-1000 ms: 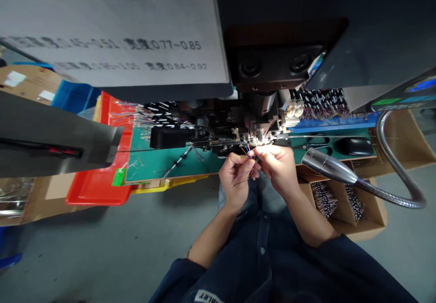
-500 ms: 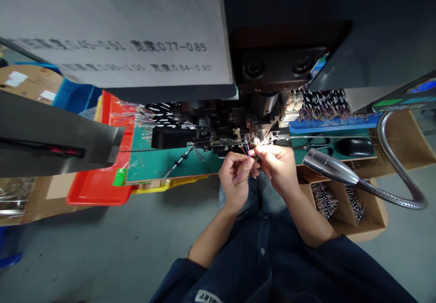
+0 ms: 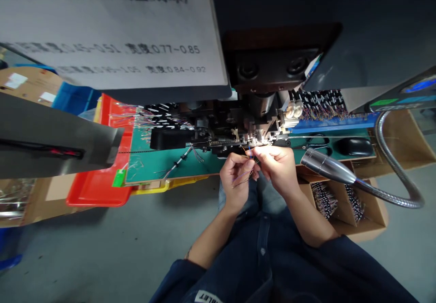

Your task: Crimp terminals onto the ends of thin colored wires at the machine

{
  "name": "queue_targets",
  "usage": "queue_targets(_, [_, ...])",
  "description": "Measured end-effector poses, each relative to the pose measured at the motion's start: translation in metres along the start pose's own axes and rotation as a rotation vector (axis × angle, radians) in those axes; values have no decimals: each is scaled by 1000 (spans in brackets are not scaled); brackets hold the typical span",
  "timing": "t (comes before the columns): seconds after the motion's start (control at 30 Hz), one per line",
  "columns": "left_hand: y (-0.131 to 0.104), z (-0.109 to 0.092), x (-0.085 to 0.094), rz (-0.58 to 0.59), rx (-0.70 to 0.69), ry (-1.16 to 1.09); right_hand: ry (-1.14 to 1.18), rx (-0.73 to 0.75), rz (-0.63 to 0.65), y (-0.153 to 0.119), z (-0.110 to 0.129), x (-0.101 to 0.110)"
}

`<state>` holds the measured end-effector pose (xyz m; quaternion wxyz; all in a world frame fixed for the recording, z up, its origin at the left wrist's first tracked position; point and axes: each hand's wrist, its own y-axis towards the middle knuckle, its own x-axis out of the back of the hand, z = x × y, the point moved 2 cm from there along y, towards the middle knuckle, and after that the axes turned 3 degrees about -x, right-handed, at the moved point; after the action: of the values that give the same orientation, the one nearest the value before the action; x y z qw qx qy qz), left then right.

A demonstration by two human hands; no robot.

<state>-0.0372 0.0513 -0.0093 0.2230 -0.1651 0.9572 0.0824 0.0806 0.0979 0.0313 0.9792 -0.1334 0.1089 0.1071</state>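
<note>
The left hand (image 3: 235, 176) pinches a bunch of thin coloured wires (image 3: 250, 149) between thumb and forefinger. Just to its right, the right hand (image 3: 277, 164) has thumb and forefinger pressed together on the same bunch; the exact contact is hidden. The blue and orange strands point forward from the fingers, towards the crimping machine's lit tooling (image 3: 260, 136), to which the right hand is nearer; other strands trail back across the left palm.

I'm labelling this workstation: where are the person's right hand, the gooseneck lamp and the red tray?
Right hand (image 3: 278, 166): head view, middle of the hand.
Gooseneck lamp (image 3: 327, 166): head view, middle of its metal head.
Red tray (image 3: 97, 190): head view, bare surface near its lower edge.
</note>
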Motion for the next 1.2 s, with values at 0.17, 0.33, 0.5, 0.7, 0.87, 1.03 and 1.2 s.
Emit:
queue_targets(0.17, [2, -3, 0, -21, -22, -3, 118, -28, 3, 2, -7, -2])
queue_targets(0.33, [3, -4, -1, -24, -29, -8, 115, -43, -21, 3, -7, -2])
queue_targets(0.5, [3, -5, -1, -31, -15, 16, 100, -38, -24, 4, -8, -1])
queue_targets(0.7, [3, -5, -1, 2, 17, -4, -96, 35, -17, -1, 7, 0])
queue_targets(0.87, [1, -3, -1, 23, 46, -26, -64, 48, -5, -3, 10, 0])
queue_targets(1.03, [1, -5, -1, -22, 36, 0, 26, 18, -36, 0, -2, 1])
queue_targets(1.2, [4, -6, -2, -19, -5, -24, 60, -18, -52, 1, -6, -2])
